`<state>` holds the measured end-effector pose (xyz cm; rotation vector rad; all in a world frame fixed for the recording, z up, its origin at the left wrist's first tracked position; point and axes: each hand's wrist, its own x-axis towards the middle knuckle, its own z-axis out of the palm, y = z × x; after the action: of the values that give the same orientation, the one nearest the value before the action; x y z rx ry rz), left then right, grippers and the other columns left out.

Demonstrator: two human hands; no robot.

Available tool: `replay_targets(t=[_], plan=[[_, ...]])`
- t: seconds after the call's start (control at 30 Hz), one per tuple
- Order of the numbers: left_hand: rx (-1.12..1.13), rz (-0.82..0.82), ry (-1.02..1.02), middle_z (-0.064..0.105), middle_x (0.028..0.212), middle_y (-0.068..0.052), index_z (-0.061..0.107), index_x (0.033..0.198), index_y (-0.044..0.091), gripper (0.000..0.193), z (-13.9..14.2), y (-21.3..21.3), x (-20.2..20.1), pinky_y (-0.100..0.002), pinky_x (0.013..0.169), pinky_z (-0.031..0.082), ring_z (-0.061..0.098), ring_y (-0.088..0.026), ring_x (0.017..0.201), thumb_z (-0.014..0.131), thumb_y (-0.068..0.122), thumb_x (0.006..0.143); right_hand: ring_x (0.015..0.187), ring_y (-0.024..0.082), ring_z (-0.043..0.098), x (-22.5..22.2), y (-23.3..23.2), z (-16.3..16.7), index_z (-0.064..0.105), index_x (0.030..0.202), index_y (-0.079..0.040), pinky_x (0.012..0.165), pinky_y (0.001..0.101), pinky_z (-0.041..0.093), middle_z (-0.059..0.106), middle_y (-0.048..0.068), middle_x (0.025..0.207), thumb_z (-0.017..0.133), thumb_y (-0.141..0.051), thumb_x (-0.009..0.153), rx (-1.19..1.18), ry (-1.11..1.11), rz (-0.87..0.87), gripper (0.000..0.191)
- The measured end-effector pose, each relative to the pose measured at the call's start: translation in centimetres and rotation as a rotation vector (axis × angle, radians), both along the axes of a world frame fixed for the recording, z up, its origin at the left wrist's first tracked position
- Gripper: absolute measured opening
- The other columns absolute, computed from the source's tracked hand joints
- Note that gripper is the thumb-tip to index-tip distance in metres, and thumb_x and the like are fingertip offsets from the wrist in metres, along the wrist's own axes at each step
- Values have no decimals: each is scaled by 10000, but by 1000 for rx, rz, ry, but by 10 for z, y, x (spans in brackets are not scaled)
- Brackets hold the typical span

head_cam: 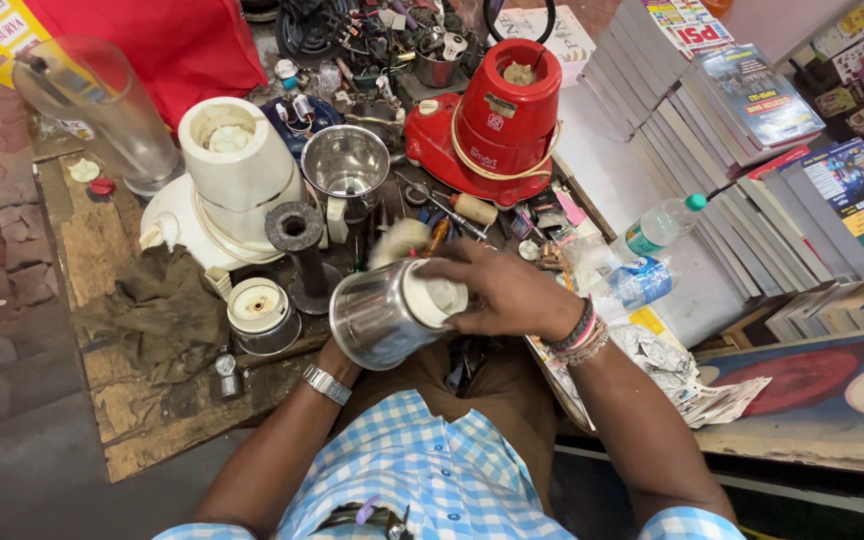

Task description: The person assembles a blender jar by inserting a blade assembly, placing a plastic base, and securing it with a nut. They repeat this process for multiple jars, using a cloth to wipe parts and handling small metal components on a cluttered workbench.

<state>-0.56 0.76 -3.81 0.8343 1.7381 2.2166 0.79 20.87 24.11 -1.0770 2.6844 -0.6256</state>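
The steel mixer jar [384, 318] is shiny and round, tipped on its side, with a white plastic base [439, 297] turned toward the right. It is held in the air above the person's lap, just in front of the cluttered workbench [142, 420].

The right hand [507, 293] lies over the white base, its fingers curled around the rim and clamped on it. The left hand [337, 352] is mostly hidden under the jar; it seems to support the jar from below, but I cannot tell how the fingers close. A metal watch [326, 384] sits on the left wrist, and bead bracelets [577, 337] on the right one.

Just behind the jar stand a black cylindrical part [297, 240] and an open steel jar [346, 170]. To the left is a white mixer body [232, 180], with a dark rag [157, 312] near it. A red mixer base [497, 120] stands further back, a cord wound around it. To the right lie a plastic bottle [660, 226] and stacks of books [712, 130].
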Motion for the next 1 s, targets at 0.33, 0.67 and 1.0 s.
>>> replay_targets(t=[0.33,0.67,1.0], plan=[[172,-67,-135,610,1459,-137,468,1496,16,685,-2,4,-4,-388,1092,532,632,-229,1307,774,204,913,1164,354,667,4,9,-18,555,1419,-48,959,435,532,658,185,1322,846,-495,743,-185,24,-228,862],[177,-91,-128,610,1453,-141,465,1497,13,668,32,12,-3,-385,1089,534,631,-229,1299,757,193,924,1365,264,562,19,-21,-96,297,1560,-11,1161,404,478,541,217,1476,922,-93,715,-1032,-313,-400,1055],[199,-76,-163,611,1447,-144,463,1498,9,651,34,9,1,-382,1086,536,631,-229,1292,739,182,935,1348,262,581,15,-19,-91,309,1546,-19,1147,403,487,563,210,1459,919,-107,713,-966,-331,-424,1037]])
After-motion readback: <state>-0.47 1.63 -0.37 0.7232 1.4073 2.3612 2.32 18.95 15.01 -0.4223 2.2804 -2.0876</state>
